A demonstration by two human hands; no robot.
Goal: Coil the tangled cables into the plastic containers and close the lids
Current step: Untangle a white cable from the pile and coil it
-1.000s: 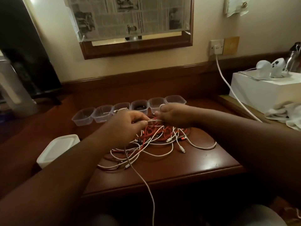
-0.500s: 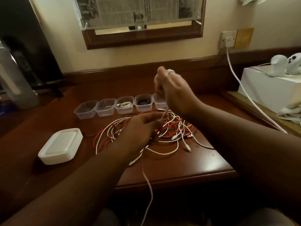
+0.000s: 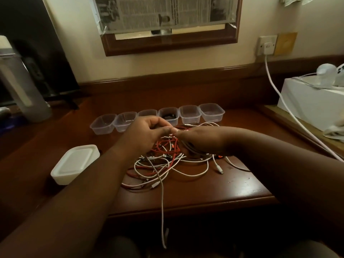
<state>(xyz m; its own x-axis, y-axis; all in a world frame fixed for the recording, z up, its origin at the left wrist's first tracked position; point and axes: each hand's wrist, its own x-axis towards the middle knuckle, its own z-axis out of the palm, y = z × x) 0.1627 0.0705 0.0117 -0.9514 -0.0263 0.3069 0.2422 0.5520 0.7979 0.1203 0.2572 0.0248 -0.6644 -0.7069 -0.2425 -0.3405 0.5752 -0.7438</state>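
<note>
Clear containers (image 3: 191, 114) rowed; one holds dark cable (image 3: 169, 116).

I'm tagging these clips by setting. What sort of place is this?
Probably a room in a home, perhaps a bedroom or hotel room, at a built-in wooden desk. Signs: a wood-framed mirror covered with newspaper, a wall socket with a white cable plugged in, and a water bottle beside the desk.

Print on the newspaper (image 3: 163, 13) is too blurred to read

The left hand (image 3: 143, 135) hides most of the third container (image 3: 148, 113); each hand's grip is unclear.
</note>
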